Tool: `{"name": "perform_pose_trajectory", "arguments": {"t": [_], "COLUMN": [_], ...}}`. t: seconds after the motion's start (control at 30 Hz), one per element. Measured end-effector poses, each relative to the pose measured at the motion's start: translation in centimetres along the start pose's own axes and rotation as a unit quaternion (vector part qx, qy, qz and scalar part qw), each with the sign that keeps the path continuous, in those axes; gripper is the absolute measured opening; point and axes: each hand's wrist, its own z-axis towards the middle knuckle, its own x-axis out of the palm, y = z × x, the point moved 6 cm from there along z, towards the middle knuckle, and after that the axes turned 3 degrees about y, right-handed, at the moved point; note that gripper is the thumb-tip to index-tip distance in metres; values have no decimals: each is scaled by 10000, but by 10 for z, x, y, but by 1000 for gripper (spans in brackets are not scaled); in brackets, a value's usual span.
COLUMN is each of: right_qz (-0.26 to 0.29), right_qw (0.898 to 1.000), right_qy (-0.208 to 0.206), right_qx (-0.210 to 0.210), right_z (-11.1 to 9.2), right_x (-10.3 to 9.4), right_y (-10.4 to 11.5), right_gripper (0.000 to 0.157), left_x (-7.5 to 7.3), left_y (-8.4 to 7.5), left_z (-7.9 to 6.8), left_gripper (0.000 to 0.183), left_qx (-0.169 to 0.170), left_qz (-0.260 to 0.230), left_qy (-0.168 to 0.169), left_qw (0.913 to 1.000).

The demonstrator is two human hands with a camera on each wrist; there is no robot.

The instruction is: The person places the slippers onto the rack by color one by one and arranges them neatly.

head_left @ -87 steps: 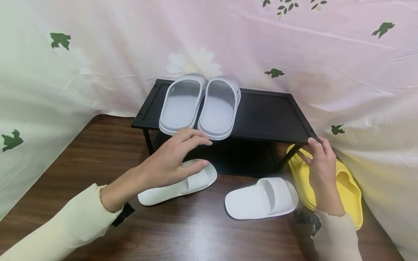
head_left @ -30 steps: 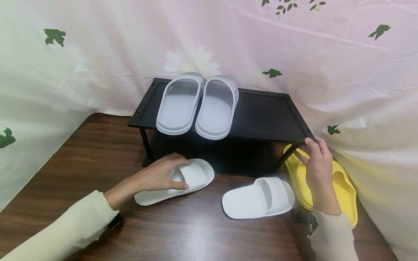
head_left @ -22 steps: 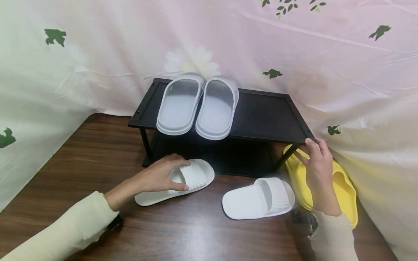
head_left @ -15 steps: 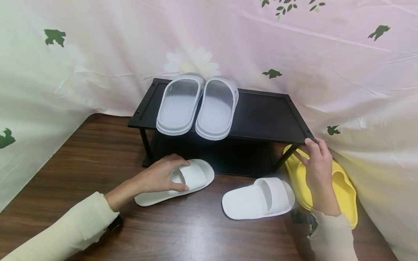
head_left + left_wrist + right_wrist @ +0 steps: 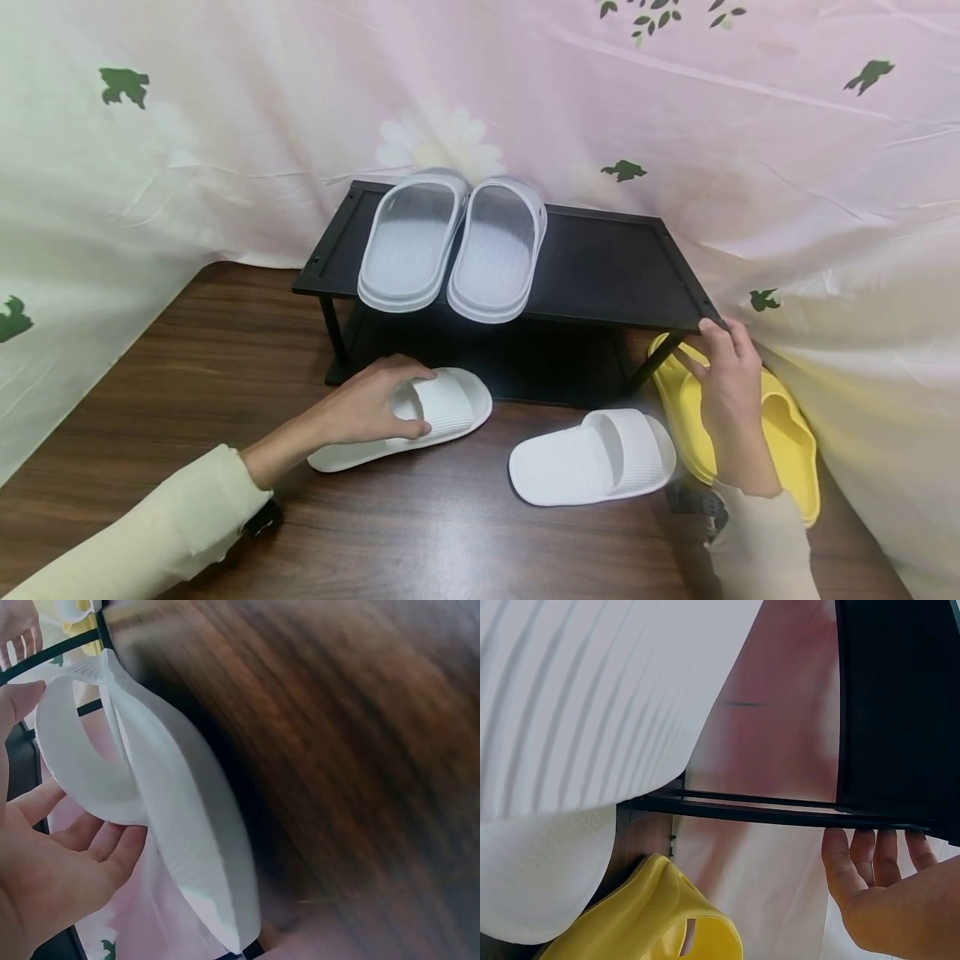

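My left hand [image 5: 372, 404] grips a white ribbed slide slipper [image 5: 447, 405] on the floor by its strap, thumb on the near side and fingers on the far side. The left wrist view shows the thumb and fingertips at opposite ends of the arched strap [image 5: 64, 757]. My right hand [image 5: 731, 387] holds the front right corner of a low black two-tier shoe rack [image 5: 607, 262]; its fingertips meet the frame edge in the right wrist view. Two pale grey slippers [image 5: 411, 250] stand side by side on the top tier, left of its middle.
The other white slipper [image 5: 592, 458] lies on the wooden floor [image 5: 420, 542] in front of the rack. Yellow slippers [image 5: 787, 433] are at the rack's right, partly behind my right hand. A printed curtain [image 5: 525, 100] hangs close behind and on both sides.
My left hand has come down from in front of the grey slippers onto the left white slipper's strap, then stays there. The right hand keeps its place on the rack corner.
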Motion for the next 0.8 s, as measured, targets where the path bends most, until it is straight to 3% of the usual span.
{"name": "perform_pose_trajectory", "arguments": {"t": [0.43,0.8], "right_qz": [67,-29], "right_qw": [10000,10000], "right_qy": [-35,-49], "right_qx": [15,23], "right_z": [0,1], "right_x": [-1,1], "right_y": [0,0], "right_gripper": [8,8], "left_x": [-6,-3], "left_y": [-26,-45], "left_z": [3,6], "left_gripper": [61,61], "left_qx": [328,428], "left_qz": [-20,-323], "left_qy": [-303,-312], "left_qw": [9990,9981]}}
